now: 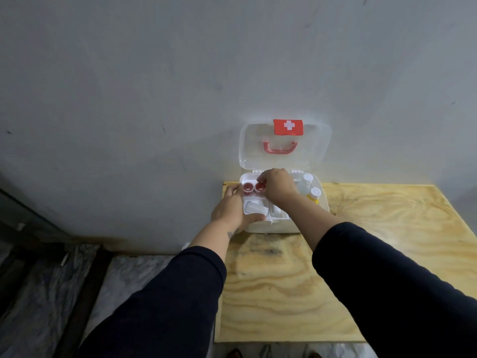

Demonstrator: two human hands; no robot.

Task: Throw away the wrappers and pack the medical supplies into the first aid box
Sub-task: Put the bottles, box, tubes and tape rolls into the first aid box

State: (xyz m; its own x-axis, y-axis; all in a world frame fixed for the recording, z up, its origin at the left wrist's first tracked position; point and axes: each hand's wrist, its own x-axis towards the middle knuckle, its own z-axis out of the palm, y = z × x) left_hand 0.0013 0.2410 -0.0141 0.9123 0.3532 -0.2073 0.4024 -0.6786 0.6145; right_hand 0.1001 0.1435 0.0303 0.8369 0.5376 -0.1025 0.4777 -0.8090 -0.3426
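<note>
A white first aid box sits open on a wooden table, right up against a grey wall. Its clear lid stands up, with a red handle and a red tag with a white cross.

The left hand holds the left side of the box. Its fingers curl around the edge and its thumb lies along the front rim, next to a flat white packet inside.

The right hand reaches into the back of the box. Its fingertips pinch the top of a small jar with a red lid. A second red-lid jar stands just left of those fingers, touching the first jar.

To the right of the right hand, two clear bottles with white caps stand in the box.
</note>
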